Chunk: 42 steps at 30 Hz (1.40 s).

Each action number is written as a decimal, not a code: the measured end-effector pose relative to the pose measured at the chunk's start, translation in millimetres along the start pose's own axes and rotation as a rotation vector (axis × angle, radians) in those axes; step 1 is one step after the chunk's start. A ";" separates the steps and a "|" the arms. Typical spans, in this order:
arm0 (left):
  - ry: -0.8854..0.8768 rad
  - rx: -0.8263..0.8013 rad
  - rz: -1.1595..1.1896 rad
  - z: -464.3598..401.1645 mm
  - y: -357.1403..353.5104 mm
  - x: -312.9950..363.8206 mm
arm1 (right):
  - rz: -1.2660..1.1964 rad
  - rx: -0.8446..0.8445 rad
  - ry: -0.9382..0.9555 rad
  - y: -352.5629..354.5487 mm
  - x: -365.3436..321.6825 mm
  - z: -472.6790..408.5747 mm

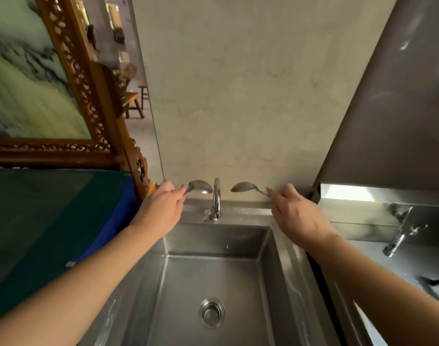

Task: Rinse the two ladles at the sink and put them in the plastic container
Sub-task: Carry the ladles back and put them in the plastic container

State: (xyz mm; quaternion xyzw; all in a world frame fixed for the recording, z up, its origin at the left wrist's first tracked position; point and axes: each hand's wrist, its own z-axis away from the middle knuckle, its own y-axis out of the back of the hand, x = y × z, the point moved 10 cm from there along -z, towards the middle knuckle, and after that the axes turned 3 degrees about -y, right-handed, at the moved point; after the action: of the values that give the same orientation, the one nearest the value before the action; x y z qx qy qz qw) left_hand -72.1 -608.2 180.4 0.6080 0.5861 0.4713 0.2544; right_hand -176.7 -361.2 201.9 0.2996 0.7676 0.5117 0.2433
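Note:
Both my hands are stretched out over a steel sink [278, 258]. My left hand [161, 208] grips the handle of a metal ladle [201, 187], whose bowl points right, just left of the chrome tap [216, 198]. My right hand [298, 213] grips the handle of a second metal ladle [243, 187], with its bowl pointing left, just right of the tap. The two bowls hang level on either side of the spout, above the sink's back rim. No water runs from the tap. The plastic container is not in view.
A drain [211, 312] sits in the sink's floor. A blue and green cloth [51, 221] covers the surface to the left, under a carved wooden frame [98, 113]. To the right is a second steel basin with another tap [400, 233]. A beige wall [250, 96] rises behind.

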 end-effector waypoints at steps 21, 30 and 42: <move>-0.355 0.378 -0.125 -4.4 285.0 33.9 | 0.162 0.530 -0.163 245.7 -149.3 15.0; -0.338 0.293 0.011 6.1 271.2 78.5 | 0.192 0.445 -0.268 263.7 -131.0 74.7; -0.454 0.022 0.408 78.8 154.5 325.8 | 0.114 0.415 -0.745 318.8 35.5 342.9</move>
State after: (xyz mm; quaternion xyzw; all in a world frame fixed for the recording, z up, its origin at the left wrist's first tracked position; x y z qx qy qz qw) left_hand 26.9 -307.0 369.5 0.8057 0.3852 0.3581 0.2725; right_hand 98.8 -22.0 373.7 0.5484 0.6962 0.2162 0.4097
